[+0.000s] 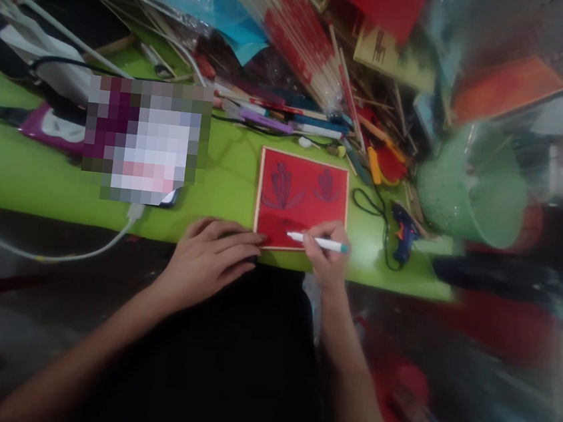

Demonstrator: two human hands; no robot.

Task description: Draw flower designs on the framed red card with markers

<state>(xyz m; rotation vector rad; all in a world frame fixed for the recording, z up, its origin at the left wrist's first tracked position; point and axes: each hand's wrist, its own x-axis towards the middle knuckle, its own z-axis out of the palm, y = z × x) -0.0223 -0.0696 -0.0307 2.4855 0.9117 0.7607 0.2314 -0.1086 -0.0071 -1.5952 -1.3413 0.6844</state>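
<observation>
A red card (303,196) with a pale border lies on the green table (38,179), with two dark flower-like drawings on its upper half. My right hand (327,256) grips a white pen with a teal cap (318,242), its tip resting on the card's lower part. My left hand (214,251) lies flat on the table edge, fingers stretched out, fingertips touching the card's lower left corner.
A blue glue gun (404,232) with a black cord lies right of the card. A green bucket (469,190) stands further right. Pens, sticks and coloured paper (291,115) pile up behind the card. A white cable (107,243) hangs off the front edge at left.
</observation>
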